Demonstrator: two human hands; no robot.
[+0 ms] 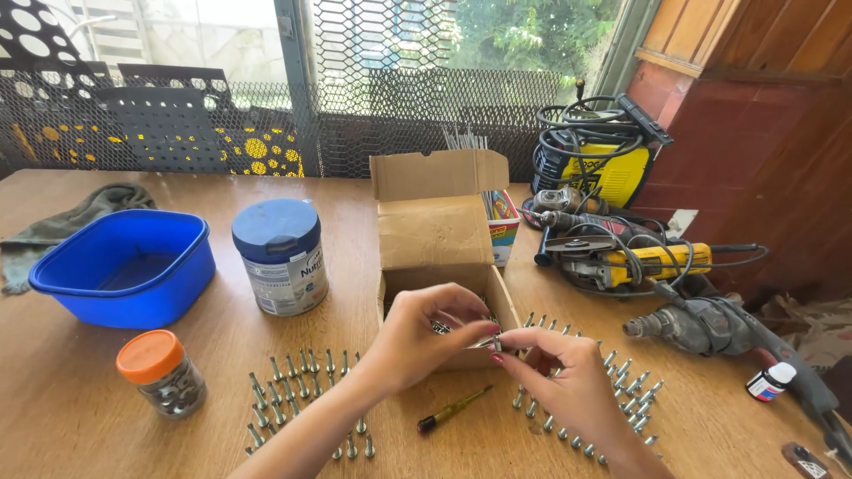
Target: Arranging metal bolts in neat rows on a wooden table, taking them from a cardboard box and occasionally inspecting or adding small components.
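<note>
Head view, left hand [417, 341]: pinched a small metal part just over the open cardboard box [439, 253].
Right hand [568, 377]: fingertips gripped a bolt [491, 341] beside the box front, seemingly to mate the pieces.
Bolt rows [302, 390]: stood upright left of the box.

Left hand [417, 341] and right hand [568, 377] meet fingertip to fingertip, seemingly pinching.

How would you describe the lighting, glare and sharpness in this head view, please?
Head view: bright daylight through the mesh window washes out the upper left panes; the wooden table is evenly lit with soft shadows under the blue tub; the left hand and right hand are sharp, though the small metal piece between them is hard to make out; straight edges bow slightly near the frame edges.
</note>
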